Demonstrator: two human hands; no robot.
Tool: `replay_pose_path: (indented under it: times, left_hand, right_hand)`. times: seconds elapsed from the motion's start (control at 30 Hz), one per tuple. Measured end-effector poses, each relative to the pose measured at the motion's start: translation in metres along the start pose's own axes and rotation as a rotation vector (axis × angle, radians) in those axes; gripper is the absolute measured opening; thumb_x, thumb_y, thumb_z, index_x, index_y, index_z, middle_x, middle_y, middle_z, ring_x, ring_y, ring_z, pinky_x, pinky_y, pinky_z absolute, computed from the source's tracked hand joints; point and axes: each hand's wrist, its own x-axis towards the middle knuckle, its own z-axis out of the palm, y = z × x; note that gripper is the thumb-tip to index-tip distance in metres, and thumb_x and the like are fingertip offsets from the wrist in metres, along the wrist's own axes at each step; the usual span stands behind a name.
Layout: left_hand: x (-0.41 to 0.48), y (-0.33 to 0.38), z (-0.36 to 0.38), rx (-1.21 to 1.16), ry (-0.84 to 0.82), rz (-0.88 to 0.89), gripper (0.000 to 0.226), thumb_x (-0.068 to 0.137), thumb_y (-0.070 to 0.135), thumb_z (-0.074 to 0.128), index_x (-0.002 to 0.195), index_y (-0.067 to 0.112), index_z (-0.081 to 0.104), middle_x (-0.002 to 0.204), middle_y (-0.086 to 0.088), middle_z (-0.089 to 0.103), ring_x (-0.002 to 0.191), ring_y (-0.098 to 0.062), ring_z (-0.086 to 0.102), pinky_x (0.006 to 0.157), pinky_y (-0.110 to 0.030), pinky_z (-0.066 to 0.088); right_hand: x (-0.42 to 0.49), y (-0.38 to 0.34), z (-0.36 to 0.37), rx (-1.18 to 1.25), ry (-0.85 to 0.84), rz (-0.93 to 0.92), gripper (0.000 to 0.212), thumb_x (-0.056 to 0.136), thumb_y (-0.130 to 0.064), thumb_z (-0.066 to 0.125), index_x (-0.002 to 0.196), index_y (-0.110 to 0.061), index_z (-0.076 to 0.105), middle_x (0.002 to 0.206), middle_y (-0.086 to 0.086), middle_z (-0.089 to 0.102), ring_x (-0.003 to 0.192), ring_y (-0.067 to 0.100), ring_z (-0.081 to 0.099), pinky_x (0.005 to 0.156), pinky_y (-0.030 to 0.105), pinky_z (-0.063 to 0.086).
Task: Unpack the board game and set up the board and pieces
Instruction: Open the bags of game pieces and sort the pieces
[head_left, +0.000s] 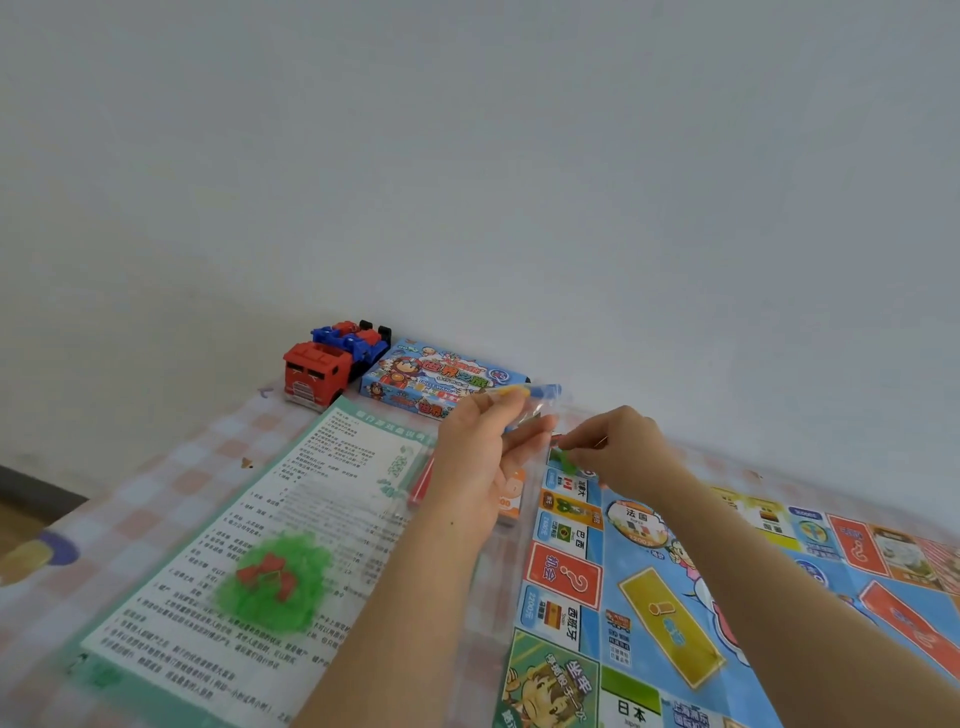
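Clear bag (527, 410), held up in our left grip (478, 452), at its 1 o'clock. Green piece (563, 461), pinched in our right grip (618, 452), at its 9 o'clock, over the far-left corner of the board (649, 597).

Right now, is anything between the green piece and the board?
Nothing visible: the right hand holds the green piece above the board; the clear bag in the left hand is beside it.

Item: 1 view, head-worn, wide-angle. You look forward and down across the table (156, 493), left hand (478, 457) and right hand (618, 452) close, just below centre. Wall (467, 156) fills 9 through 3 o'clock. Table's far edge drops toward 4 o'clock.
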Motion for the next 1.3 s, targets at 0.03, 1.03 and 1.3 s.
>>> replay_pose_path:
  times: [0.03, 1.03, 1.3]
  left_hand:
    - [0.000, 0.000, 0.000, 0.002, -0.001, 0.000, 0.003, 0.090, 0.010, 0.061, 0.090, 0.008, 0.061, 0.093, -0.015, 0.070, 0.067, -0.018, 0.071, 0.059, -0.023, 0.058]
    - [0.005, -0.010, -0.001, 0.202, 0.000, 0.129, 0.031, 0.078, -0.007, 0.068, 0.103, 0.009, 0.060, 0.087, -0.009, 0.074, 0.072, -0.016, 0.072, 0.060, -0.022, 0.057]
    - [-0.010, -0.012, 0.013, 0.456, -0.163, 0.128, 0.020, 0.086, 0.023, 0.064, 0.098, 0.007, 0.066, 0.086, -0.008, 0.074, 0.074, -0.019, 0.072, 0.063, -0.026, 0.058]
  right_hand:
    - [0.000, 0.000, 0.001, -0.024, 0.012, 0.000, 0.019, 0.088, -0.014, 0.061, 0.097, -0.023, 0.074, 0.090, -0.002, 0.071, 0.078, 0.011, 0.064, 0.063, 0.025, 0.054]
    - [-0.058, -0.039, -0.036, 0.710, 0.117, 0.017, 0.027, 0.074, -0.017, 0.079, 0.091, -0.009, 0.061, 0.075, 0.006, 0.074, 0.067, 0.020, 0.071, 0.067, 0.034, 0.061]
    - [-0.089, -0.023, -0.047, 0.711, 0.287, 0.039, 0.026, 0.074, 0.003, 0.070, 0.088, -0.019, 0.067, 0.073, 0.006, 0.072, 0.065, 0.022, 0.063, 0.071, 0.045, 0.057]
